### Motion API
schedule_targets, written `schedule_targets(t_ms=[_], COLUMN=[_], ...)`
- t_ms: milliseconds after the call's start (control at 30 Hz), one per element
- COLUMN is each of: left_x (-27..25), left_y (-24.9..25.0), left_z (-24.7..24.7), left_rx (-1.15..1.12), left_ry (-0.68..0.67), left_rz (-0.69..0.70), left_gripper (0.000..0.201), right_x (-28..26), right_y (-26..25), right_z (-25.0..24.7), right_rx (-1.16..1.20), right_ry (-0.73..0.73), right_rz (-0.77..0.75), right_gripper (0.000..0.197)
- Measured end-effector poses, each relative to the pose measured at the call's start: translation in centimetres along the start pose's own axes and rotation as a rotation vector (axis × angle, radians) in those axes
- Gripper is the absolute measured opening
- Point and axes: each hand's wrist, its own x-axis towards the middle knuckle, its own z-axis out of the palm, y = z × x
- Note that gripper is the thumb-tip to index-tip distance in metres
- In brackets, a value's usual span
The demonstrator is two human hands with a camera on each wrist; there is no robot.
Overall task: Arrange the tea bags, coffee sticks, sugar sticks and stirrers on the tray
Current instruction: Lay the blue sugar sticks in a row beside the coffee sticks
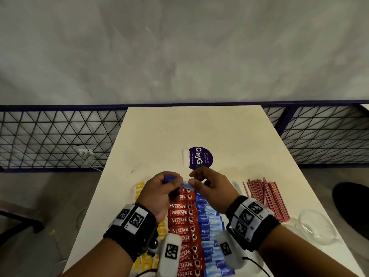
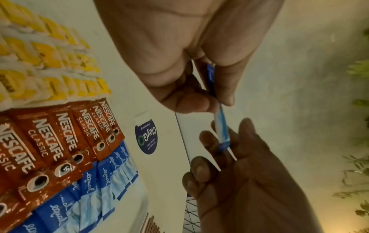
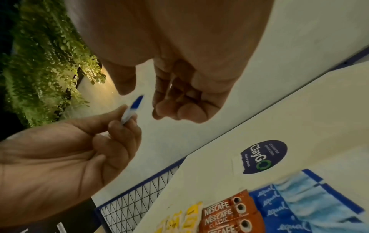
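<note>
The left hand (image 1: pixel 159 191) pinches a blue sugar stick (image 2: pixel 219 126) between thumb and fingers, holding it above the bench (image 1: pixel 199 126). The right hand (image 1: pixel 211 188) hovers just beside it, fingers loosely curled; whether they touch the stick's free end cannot be told. Below lie rows of yellow tea bags (image 2: pixel 46 63), red coffee sticks (image 1: pixel 181 218) and blue sugar sticks (image 1: pixel 207 222), side by side. Red stirrers (image 1: pixel 263 198) are to the right, near a glass bowl (image 1: pixel 315 226). A round purple sticker (image 1: pixel 201 157) sits beyond the hands.
</note>
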Motion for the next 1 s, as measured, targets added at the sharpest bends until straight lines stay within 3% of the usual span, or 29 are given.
schedule_targets(t_ms=[167, 300, 367, 467, 567, 700, 1000], left_x=[0.1, 0.8, 2.2, 3.6, 3.4, 2.9, 2.1], left_y=[-0.3, -0.4, -0.8, -1.6, -3.1, -4.3, -4.6], left_z=[1.1, 0.8, -1.7, -7.4, -11.4, -13.1, -13.2], left_rx=[-0.057, 0.056, 0.305, 0.969, 1.257, 1.297, 1.216], left_ry=[0.055, 0.062, 0.142, 0.324, 0.378, 0.36, 0.324], left_rz=[0.031, 0.028, 0.028, -0.012, -0.097, -0.157, -0.169], left_gripper=[0.006, 0.008, 0.019, 0.022, 0.018, 0.021, 0.019], right_x=[0.0, 0.0, -0.1, -1.0, -2.0, -2.6, -2.2], right_y=[0.8, 1.9, 4.0, 8.5, 11.9, 13.3, 14.6], right_z=[-0.5, -0.7, -1.0, -1.6, -1.5, -0.4, 1.2], right_rx=[0.05, 0.2, 0.221, 0.119, 0.068, 0.145, -0.037], right_ry=[0.032, 0.065, 0.095, 0.053, -0.065, -0.093, 0.016], right_rz=[0.078, 0.153, 0.241, 0.413, 0.607, 0.743, 0.735], right_gripper=[0.01, 0.011, 0.012, 0.013, 0.013, 0.015, 0.016])
